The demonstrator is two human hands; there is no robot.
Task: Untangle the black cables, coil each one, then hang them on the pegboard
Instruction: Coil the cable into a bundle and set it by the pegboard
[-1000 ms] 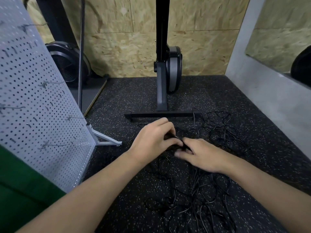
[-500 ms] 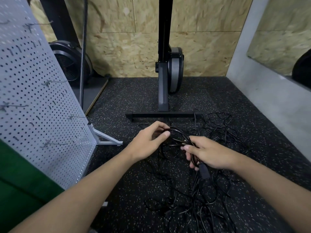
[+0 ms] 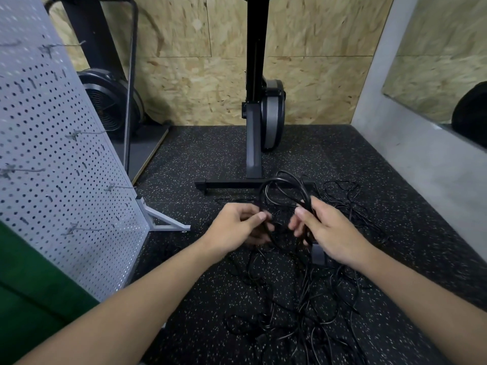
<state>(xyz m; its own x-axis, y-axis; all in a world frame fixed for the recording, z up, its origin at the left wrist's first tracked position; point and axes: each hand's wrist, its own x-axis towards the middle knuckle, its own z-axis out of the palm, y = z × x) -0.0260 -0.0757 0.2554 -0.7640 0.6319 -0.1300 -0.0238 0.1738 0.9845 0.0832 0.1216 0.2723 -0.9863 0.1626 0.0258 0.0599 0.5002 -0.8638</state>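
Black cable loop (image 3: 282,180) has risen above the fingers (image 3: 259,216); left hand (image 3: 234,229) and right hand (image 3: 333,233) both pinch it. Coiling begun.

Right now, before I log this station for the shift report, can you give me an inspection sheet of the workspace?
Surface: speckled rubber floor, with cables spread across it.
Job's things: looped black cable raised between both hands; tangled pile on the floor; pegboard at left, no cable on its visible hooks.
Clutter: green cloth at lower left.
Grips: left hand pinches the loop; right hand holds its other side, with a plug block just below.
Cables: mostly tangled, none hung.
Surroundings: exercise machine, fan, chipboard wall.
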